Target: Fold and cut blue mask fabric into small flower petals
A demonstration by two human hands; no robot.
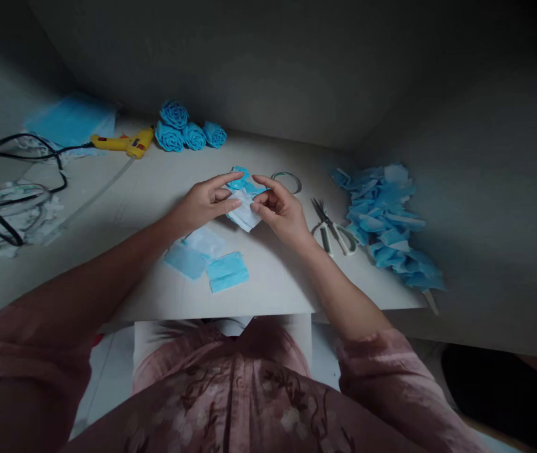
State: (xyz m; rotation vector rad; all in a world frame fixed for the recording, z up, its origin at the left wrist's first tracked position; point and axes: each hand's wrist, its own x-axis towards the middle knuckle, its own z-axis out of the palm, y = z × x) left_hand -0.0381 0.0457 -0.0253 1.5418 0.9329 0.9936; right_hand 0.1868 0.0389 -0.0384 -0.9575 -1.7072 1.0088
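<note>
Pink shirt (pixel 242 402), scissors (pixel 328 222) near right hand (pixel 284 211).

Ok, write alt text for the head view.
Left hand and right hand hold thin white-and-blue material over a pale table. Four blue rosettes and a yellow glue gun lie beyond; scissors and a crumpled blue pile lie to the right.

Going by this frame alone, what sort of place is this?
Probably a small craft corner: a glue gun, scissors and rolled blue flowers share a white table beside bare walls.
</note>
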